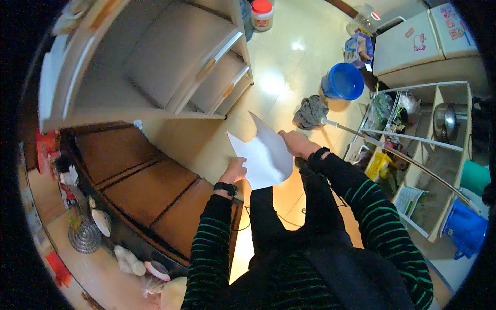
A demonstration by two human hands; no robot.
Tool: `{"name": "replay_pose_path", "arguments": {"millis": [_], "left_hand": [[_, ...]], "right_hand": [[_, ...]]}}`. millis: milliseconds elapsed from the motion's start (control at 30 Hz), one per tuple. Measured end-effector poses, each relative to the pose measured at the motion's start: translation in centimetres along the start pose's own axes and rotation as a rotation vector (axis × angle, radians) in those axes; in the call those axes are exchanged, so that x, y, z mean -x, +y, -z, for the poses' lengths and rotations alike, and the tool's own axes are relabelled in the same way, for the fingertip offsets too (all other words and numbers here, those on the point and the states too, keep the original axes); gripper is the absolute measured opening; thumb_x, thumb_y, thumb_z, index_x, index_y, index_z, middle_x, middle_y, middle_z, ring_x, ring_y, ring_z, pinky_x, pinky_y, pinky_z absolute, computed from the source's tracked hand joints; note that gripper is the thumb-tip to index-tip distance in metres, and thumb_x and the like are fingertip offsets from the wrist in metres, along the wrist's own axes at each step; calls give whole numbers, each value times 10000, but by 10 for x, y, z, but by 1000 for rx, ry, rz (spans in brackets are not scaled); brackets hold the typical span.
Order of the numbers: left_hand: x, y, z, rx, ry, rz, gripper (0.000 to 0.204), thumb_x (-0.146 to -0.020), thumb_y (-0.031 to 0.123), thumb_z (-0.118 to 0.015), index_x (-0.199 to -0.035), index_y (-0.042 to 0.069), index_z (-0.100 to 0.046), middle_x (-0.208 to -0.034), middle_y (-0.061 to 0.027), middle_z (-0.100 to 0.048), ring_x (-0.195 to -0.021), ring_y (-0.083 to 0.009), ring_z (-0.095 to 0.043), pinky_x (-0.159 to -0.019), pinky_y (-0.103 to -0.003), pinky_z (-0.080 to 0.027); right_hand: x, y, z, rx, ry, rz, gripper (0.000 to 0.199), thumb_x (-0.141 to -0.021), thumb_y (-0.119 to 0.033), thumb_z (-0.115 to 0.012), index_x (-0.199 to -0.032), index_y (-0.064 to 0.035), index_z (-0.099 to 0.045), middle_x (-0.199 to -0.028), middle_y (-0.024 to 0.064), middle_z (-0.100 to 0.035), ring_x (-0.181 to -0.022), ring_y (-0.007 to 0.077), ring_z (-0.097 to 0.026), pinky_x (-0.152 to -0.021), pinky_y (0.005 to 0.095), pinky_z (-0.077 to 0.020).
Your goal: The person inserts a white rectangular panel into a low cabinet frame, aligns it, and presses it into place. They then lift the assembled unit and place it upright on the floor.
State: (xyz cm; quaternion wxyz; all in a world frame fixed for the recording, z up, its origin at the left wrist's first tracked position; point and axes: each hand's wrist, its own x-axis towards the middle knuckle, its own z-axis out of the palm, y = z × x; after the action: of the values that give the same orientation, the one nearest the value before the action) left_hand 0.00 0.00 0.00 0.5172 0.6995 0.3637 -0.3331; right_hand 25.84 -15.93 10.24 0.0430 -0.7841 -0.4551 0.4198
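I hold a white sheet of paper [263, 155] out in front of me with both hands, above the shiny tiled floor. My left hand [235, 170] grips its lower left edge. My right hand [295, 143] grips its right edge, and the sheet bends a little between them. Both wrists carry black bands, and my sleeves are black with green stripes.
A mop [311, 112] lies on the floor ahead, its metal handle [392, 155] running to the right past a blue bucket [343, 81]. White cabinet [170, 62] upper left, dark wooden cabinet [144, 181] left, open shelf unit [429, 150] with a pot right.
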Motion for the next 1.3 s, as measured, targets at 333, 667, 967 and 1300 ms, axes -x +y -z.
{"name": "replay_pose_path", "arguments": {"millis": [333,667,967,1300], "left_hand": [[-147,41,49,-382,277,-118,403,-781,26,-556,-1178,-27,-598,-1143,-278,-616,-1082,-427,-588,-902,-453,-499],[-305,-6,83,-399,874,-12,370,-871,3,-490,-1236,-36,-545,-1183,-273,-584,-1051,-435,-602,-887,-477,-503],[-391,-59,119,-660,1067,-10,465,-846,59,-547,-1286,-83,-496,-1029,-254,-672,-975,-377,-663,-831,-437,-543],[-423,-87,166,-492,1016,10,576,-762,28,-672,-1305,-16,-485,-1242,-250,-586,-1146,-396,-578,-965,-411,-489]], "right_hand": [[-200,69,-33,101,244,176,236,-869,-110,-517,-1082,-30,-579,-812,202,-678,-776,356,-684,-689,451,-554],[-358,128,-80,69,591,400,160,-864,-94,-521,-1005,-17,-527,-763,195,-663,-729,377,-669,-620,462,-540],[-471,111,-121,270,534,678,278,-803,-11,-562,-1073,20,-504,-806,205,-653,-756,386,-658,-631,458,-527],[-548,85,-177,106,787,780,437,-817,-62,-563,-1252,-54,-532,-941,235,-658,-833,409,-657,-704,486,-547]]}}
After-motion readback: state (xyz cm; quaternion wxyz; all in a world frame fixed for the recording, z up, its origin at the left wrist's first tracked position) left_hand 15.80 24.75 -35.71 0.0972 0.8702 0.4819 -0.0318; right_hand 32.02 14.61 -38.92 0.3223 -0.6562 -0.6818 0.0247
